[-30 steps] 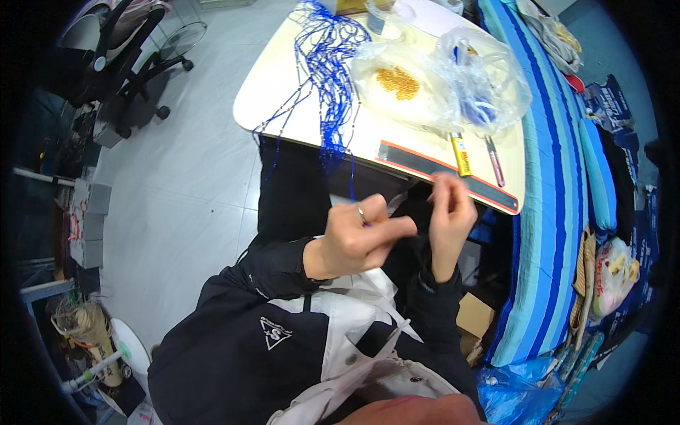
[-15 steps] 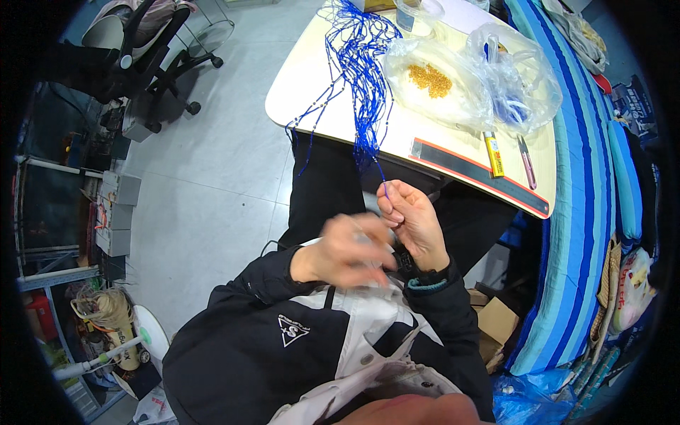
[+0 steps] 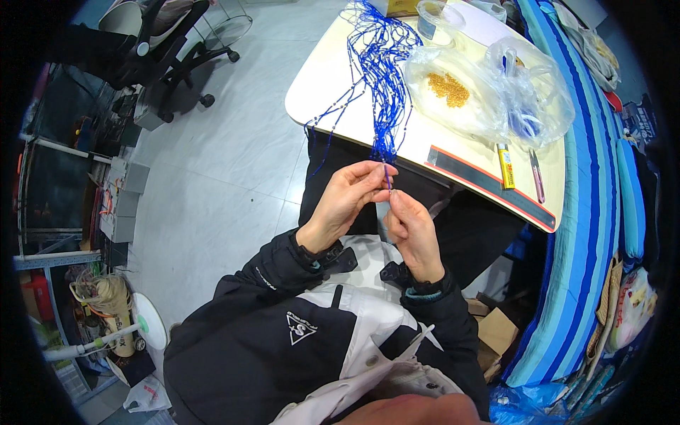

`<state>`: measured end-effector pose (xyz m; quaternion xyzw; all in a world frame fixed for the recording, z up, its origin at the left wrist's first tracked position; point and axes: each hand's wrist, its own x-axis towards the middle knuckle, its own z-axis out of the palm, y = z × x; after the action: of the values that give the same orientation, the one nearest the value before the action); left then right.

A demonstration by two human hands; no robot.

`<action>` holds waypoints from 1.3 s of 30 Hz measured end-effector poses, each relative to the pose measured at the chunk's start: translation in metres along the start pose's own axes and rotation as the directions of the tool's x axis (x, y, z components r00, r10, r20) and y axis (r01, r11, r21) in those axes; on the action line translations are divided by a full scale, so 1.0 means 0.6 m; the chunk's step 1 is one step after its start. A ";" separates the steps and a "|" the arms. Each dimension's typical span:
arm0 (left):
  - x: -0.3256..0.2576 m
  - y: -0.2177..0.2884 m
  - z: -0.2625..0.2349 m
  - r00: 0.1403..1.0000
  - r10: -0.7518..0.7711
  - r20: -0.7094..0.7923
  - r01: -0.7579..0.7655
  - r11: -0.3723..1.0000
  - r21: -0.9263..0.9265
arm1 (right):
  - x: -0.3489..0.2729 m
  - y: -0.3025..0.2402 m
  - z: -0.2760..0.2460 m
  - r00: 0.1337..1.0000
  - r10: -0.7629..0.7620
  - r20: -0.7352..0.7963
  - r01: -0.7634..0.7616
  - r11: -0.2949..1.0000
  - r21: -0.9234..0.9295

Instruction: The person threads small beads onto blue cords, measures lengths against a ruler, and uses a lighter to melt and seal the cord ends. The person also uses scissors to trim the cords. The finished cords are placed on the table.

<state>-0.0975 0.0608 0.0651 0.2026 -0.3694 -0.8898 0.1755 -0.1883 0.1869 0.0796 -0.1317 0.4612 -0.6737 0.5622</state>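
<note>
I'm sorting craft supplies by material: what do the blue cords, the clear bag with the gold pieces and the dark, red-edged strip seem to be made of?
Blue cords: probably textile, perhaps synthetic; they hang and tangle limply.
Clear bag: likely thin, glossy plastic film, being see-through and wrinkled.
Dark strip: smooth and stiff-looking, lying flat; plastic or coated metal, I can't tell which.

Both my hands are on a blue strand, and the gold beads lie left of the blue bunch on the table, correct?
Not quite: the gold beads lie right of the blue bunch on the table, as the head view shows. Your left hand and right hand are indeed on a blue strand.
</note>
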 end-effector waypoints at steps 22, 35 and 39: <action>0.023 0.111 -0.037 0.958 0.286 -0.029 -0.284 0.957 0.054 | -0.010 0.059 0.027 0.863 -0.355 0.359 0.501 0.512 -0.698; 0.007 0.142 -0.070 0.860 0.508 -0.047 -0.237 0.478 0.846 | 0.002 0.068 0.021 0.905 -0.349 0.244 0.381 0.404 -0.832; 0.002 0.113 -0.066 0.581 0.772 0.258 -0.201 -0.170 0.965 | 0.009 0.018 0.004 0.773 -0.618 0.143 0.434 0.350 -0.830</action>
<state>-0.0683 -0.0081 0.0889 0.2836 -0.8459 -0.1836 0.4126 -0.1814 0.1817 0.0708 -0.4545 0.7056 -0.5270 0.1340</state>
